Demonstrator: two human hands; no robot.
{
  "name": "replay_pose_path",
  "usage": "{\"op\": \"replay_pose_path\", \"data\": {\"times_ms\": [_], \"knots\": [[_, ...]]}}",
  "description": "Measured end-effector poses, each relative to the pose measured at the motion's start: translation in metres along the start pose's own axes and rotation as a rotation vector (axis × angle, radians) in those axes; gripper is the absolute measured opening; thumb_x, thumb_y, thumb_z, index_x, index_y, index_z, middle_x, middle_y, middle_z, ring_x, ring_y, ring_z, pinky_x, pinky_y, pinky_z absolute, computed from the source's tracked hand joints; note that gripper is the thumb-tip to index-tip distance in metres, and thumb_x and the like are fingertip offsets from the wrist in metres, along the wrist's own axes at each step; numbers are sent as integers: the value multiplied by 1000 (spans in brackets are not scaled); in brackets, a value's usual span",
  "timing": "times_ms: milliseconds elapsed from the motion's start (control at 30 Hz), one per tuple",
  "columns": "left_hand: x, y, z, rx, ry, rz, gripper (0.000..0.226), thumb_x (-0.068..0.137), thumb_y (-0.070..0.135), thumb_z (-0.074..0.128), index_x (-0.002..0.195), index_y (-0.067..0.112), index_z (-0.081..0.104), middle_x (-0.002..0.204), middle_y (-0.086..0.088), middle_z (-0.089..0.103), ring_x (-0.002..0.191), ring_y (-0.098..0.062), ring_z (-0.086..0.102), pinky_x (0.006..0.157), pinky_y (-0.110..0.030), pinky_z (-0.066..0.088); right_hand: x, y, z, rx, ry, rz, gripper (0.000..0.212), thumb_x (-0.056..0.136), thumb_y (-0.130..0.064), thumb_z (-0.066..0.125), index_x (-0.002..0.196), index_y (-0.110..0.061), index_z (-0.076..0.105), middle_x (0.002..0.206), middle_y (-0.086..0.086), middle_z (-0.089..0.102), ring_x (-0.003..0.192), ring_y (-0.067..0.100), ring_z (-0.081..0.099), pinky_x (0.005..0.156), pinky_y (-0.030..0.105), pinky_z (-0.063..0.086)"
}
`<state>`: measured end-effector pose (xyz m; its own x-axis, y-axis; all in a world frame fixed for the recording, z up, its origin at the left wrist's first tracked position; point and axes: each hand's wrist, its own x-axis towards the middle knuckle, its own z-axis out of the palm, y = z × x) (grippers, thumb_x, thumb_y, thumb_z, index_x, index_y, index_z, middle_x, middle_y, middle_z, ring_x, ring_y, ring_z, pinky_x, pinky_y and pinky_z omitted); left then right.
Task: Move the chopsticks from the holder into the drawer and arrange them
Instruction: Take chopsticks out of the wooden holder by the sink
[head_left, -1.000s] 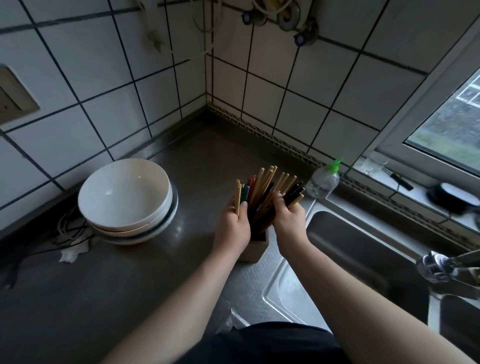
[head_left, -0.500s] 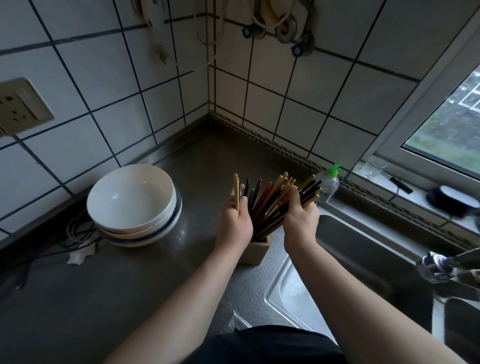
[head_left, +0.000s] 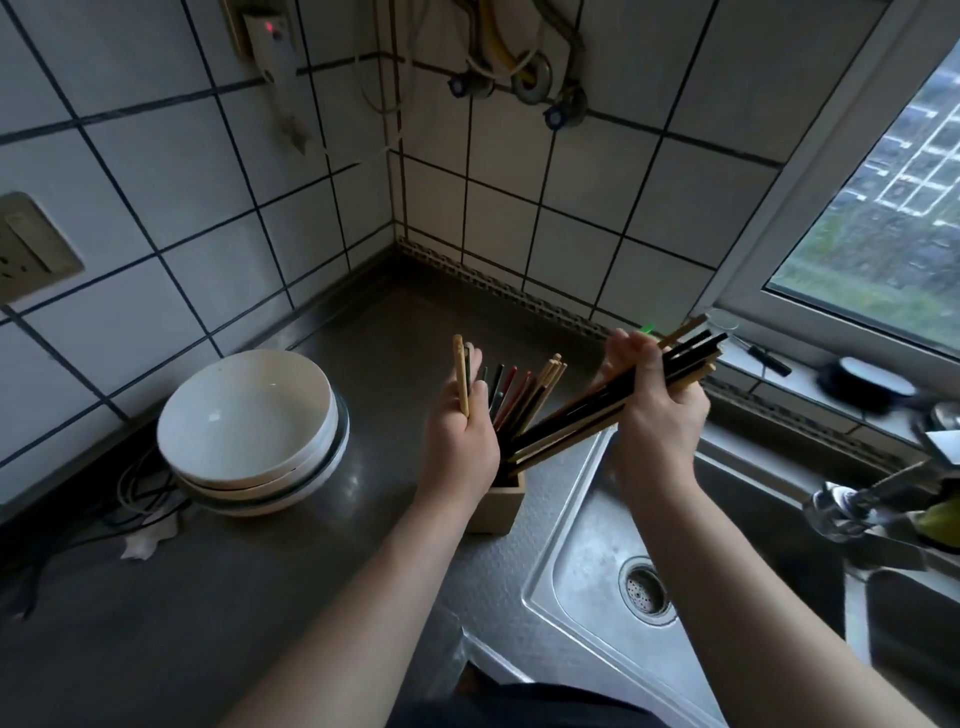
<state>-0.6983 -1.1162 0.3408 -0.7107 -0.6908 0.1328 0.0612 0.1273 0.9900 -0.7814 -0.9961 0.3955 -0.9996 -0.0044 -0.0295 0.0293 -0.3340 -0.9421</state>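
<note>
A square wooden chopstick holder (head_left: 497, 508) stands on the steel counter beside the sink. My right hand (head_left: 655, 410) grips a bundle of black and pale chopsticks (head_left: 582, 421), tilted right, their lower ends near the holder's mouth. My left hand (head_left: 460, 439) holds a few pale chopsticks (head_left: 460, 379) upright against the holder's left side. Several red, dark and pale chopsticks (head_left: 524, 395) still stand in the holder between my hands. No drawer is in view.
Stacked white bowls (head_left: 249, 431) sit left of the holder, with cables (head_left: 130, 499) behind them. The steel sink (head_left: 587, 551) with its drain lies to the right, a tap (head_left: 852, 506) at its far right. Small items rest on the window ledge (head_left: 810, 369).
My right hand has pulled its bundle of chopsticks up and to the right, out of the holder. My left hand has stayed by the holder with its few chopsticks.
</note>
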Motion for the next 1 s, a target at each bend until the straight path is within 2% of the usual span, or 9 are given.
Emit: {"op": "replay_pose_path", "data": {"times_ms": [267, 367, 400, 500, 567, 633, 733, 867, 1000], "knots": [[-15, 50, 4, -8, -40, 184, 42, 103, 8, 39, 143, 21, 43, 147, 4, 49, 137, 0, 40, 114, -19, 31, -12, -64, -17, 194, 14, -205, 18, 99, -17, 48, 97, -11, 65, 104, 14, 72, 103, 27, 69, 99, 43, 50], [-30, 71, 11, -22, -77, 263, 43, 103, 11, 39, 142, 27, 42, 146, 7, 49, 136, -13, 45, 115, -36, 34, -27, -91, -32, 263, 13, -271, 20, 100, -15, 46, 100, -6, 64, 103, 13, 72, 104, 29, 69, 100, 43, 50], [-37, 78, 14, -37, -91, 286, 42, 102, 11, 39, 142, 25, 43, 146, 6, 49, 135, -17, 46, 114, -36, 36, -33, -98, -39, 282, 9, -295, 20, 100, -15, 46, 102, -5, 63, 101, 12, 73, 103, 29, 69, 100, 43, 50], [-59, 94, 27, -59, -145, 351, 42, 102, 11, 39, 143, 11, 45, 147, 2, 49, 138, -4, 41, 112, -20, 33, -55, -118, -65, 310, 14, -364, 20, 100, -13, 44, 102, -5, 62, 99, 10, 74, 101, 27, 70, 96, 40, 53], [-77, 100, 40, -72, -183, 388, 43, 101, 14, 39, 142, 14, 47, 146, 4, 51, 138, -4, 41, 117, -30, 30, -69, -128, -90, 306, 24, -420, 19, 100, -12, 45, 101, -5, 63, 100, 13, 73, 102, 30, 69, 95, 43, 52], [-99, 105, 55, -79, -233, 399, 41, 100, 16, 40, 140, 16, 49, 145, 3, 52, 137, -7, 43, 117, -37, 31, -85, -136, -120, 288, 57, -465, 19, 99, -12, 46, 101, -5, 64, 100, 15, 72, 102, 34, 68, 98, 49, 50], [-147, 114, 80, -116, -343, 377, 39, 102, 7, 42, 139, 13, 51, 144, 2, 52, 136, -5, 44, 116, -31, 32, -116, -146, -171, 236, 130, -497, 20, 99, -12, 47, 105, -3, 64, 101, 15, 72, 102, 33, 68, 99, 52, 48], [-222, 117, 106, -133, -567, 336, 41, 102, 2, 41, 141, 13, 50, 144, 11, 49, 137, 4, 38, 117, -22, 27, -172, -155, -243, 169, 281, -550, 19, 99, -10, 48, 103, -3, 65, 99, 11, 74, 100, 30, 70, 98, 50, 50], [-301, 113, 126, -172, -744, 288, 45, 102, 4, 41, 132, 37, 46, 146, 3, 50, 139, -2, 38, 119, -31, 26, -236, -160, -312, 93, 366, -537, 18, 99, -11, 47, 102, -8, 64, 108, 16, 71, 106, 28, 68, 100, 46, 49]]}}
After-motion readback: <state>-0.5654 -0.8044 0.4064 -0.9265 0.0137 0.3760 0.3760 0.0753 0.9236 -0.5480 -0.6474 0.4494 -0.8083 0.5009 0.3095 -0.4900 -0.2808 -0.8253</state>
